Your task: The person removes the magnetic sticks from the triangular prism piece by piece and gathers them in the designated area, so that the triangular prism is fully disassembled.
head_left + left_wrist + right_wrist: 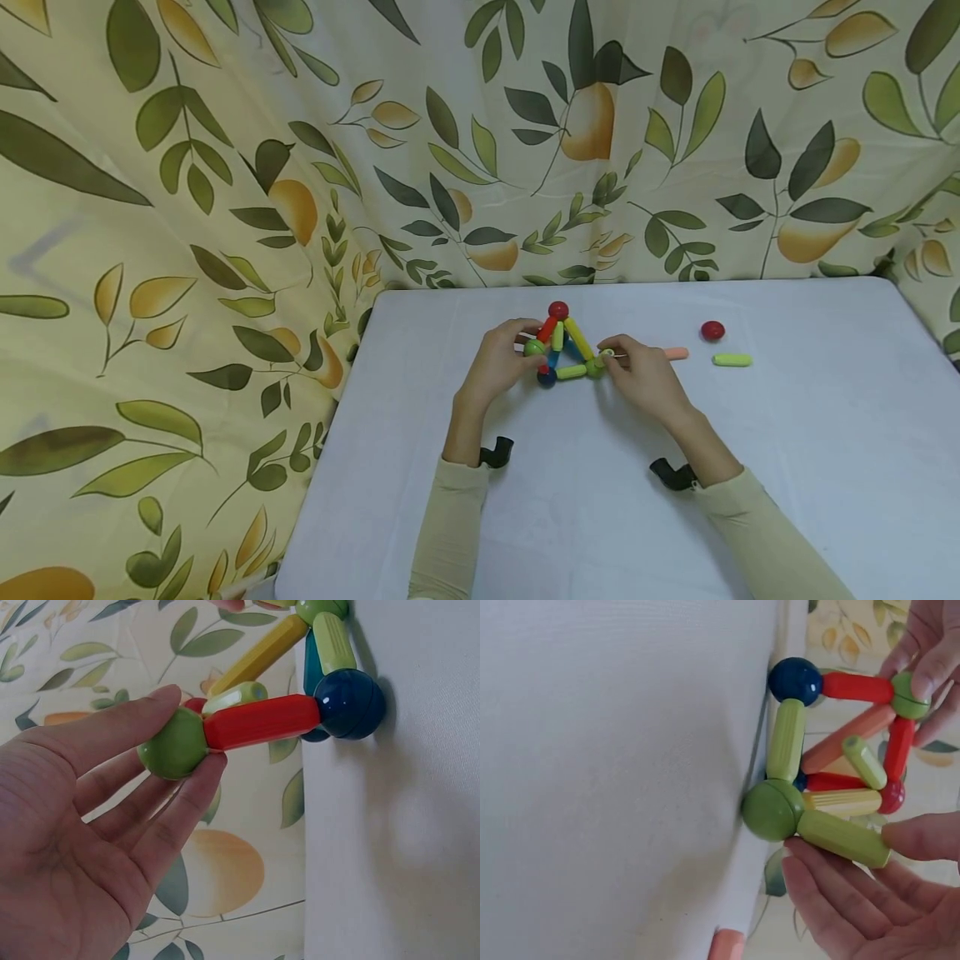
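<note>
The left hand [501, 358] pinches the left green ball [174, 744] between thumb and fingers; the right hand [645, 375] grips a short green rod [845, 838] whose end meets the right green ball [772, 810]. Between them stands the frame of rods and balls, on the left half of the desk [570, 500]: a blue ball [547, 377] at its near corner, a red ball [558, 310] at its far top. The rods seem joined to the balls only at their ends, so a sideways twist by the right hand, or a tug from the left, could snap a joint and fold the frame. To the right lie an orange rod [677, 353], a loose red ball [712, 331] and a loose green rod [732, 360]; the ball could roll if nudged.
</note>
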`<state>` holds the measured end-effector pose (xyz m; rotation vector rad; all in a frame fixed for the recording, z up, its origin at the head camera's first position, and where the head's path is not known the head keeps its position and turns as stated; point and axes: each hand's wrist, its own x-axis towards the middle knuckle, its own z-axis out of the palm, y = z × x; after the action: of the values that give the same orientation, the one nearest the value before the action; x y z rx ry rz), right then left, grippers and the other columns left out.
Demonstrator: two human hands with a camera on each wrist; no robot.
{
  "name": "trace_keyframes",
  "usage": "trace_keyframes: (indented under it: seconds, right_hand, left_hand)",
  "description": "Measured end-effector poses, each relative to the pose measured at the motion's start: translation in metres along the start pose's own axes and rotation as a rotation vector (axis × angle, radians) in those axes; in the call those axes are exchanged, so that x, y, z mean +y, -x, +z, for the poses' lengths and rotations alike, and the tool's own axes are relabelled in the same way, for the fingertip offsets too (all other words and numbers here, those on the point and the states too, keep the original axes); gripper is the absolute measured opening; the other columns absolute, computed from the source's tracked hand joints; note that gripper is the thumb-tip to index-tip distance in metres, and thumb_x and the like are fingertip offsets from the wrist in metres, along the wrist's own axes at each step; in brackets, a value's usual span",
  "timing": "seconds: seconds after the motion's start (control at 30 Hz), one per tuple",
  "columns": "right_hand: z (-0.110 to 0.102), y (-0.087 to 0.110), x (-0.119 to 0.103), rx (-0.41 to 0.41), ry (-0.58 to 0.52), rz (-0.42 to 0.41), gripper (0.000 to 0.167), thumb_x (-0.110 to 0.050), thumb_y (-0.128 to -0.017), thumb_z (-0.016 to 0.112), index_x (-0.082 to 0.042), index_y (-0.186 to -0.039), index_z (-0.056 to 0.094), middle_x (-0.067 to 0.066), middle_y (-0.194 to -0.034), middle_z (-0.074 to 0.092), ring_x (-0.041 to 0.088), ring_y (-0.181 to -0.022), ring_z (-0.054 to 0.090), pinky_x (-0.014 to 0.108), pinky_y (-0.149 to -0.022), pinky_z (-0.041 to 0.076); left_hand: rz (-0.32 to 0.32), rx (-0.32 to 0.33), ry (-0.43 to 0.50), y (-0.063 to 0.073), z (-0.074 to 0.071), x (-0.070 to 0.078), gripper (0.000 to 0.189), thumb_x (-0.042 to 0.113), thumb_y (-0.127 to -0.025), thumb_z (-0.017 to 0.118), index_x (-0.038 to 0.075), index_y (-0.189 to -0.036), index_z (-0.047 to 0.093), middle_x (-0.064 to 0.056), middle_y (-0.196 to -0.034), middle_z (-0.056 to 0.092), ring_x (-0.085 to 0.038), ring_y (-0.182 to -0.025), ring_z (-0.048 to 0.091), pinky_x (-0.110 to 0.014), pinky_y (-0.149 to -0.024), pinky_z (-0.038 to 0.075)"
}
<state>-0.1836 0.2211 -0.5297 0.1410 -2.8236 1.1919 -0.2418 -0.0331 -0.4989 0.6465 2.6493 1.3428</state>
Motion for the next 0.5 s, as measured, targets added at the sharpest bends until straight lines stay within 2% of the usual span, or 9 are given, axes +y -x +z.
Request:
trace_keyframes:
  seconds: [0.17,0.33,0.4,0.5]
  right_hand:
    - [-0.001,0.000,0.004,0.024,-0.074,0.024,0.029,-0.015,-0.104,0.059,-0.001,-0.128,0.068,0.022,-0.118,0.073,0.039,-0.103,0.074,0.055,-0.084,0.060]
    - [-0.004,-0.003,0.012,0.031,-0.151,0.081,0.030,-0.012,-0.103,0.056,0.001,-0.129,0.067,0.025,-0.121,0.072,0.043,-0.110,0.071,0.057,-0.090,0.058]
    - [-0.005,-0.004,0.017,0.024,-0.175,0.108,0.031,-0.012,-0.105,0.055,0.001,-0.130,0.066,0.026,-0.123,0.071,0.043,-0.114,0.069,0.053,-0.093,0.057]
    - [-0.005,-0.005,0.022,0.004,-0.239,0.165,0.032,-0.012,-0.106,0.054,0.002,-0.132,0.065,0.027,-0.125,0.070,0.038,-0.112,0.070,0.039,-0.090,0.059]
  left_hand:
    - [-0.009,-0.003,0.007,0.000,0.000,0.001,0.052,0.013,-0.088,0.086,0.013,-0.136,0.067,0.001,-0.126,0.068,-0.012,-0.106,0.065,-0.023,-0.091,0.057]
    - [-0.005,-0.008,0.009,-0.001,0.000,0.001,0.057,0.011,-0.088,0.086,0.010,-0.141,0.063,-0.002,-0.126,0.068,-0.015,-0.107,0.066,-0.025,-0.093,0.057]
    - [-0.002,-0.006,0.012,-0.001,0.000,0.000,0.059,0.009,-0.088,0.085,0.009,-0.142,0.062,-0.003,-0.126,0.068,-0.017,-0.107,0.067,-0.027,-0.094,0.057]
    - [-0.001,0.001,0.019,0.000,0.001,0.000,0.060,0.007,-0.088,0.085,0.008,-0.142,0.061,-0.003,-0.125,0.068,-0.018,-0.107,0.067,-0.028,-0.095,0.057]
